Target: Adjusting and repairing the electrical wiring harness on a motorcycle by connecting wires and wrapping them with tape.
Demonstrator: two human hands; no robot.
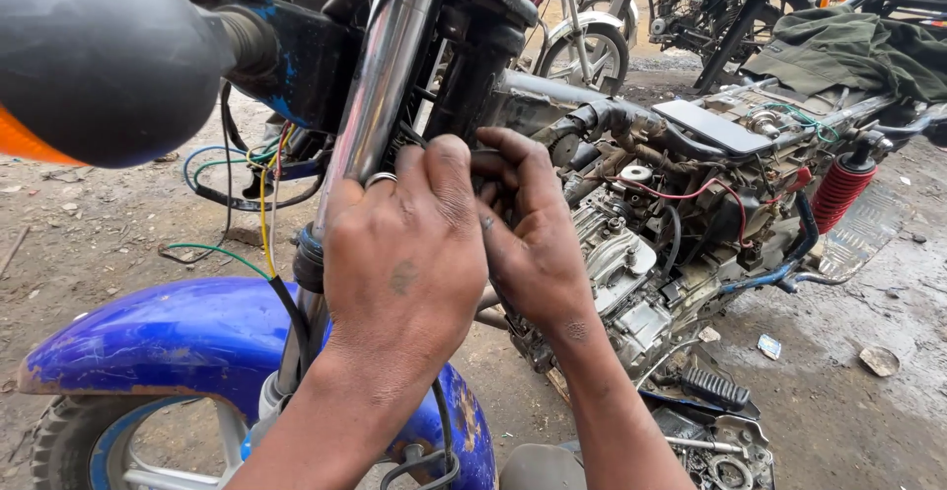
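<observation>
Chrome fork tube at 12 o'clock of left hand, right hand at 3 o'clock touching it, fingers curled, held item hidden, grip unclear.

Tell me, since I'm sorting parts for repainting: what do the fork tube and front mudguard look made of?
The fork tube beside the left hand looks like polished, chromed metal: bright mirror streaks. The front mudguard appears to be blue-painted sheet metal, glossy but scuffed; brownish patches along its edge suggest rust, though plastic can't be excluded.
</observation>
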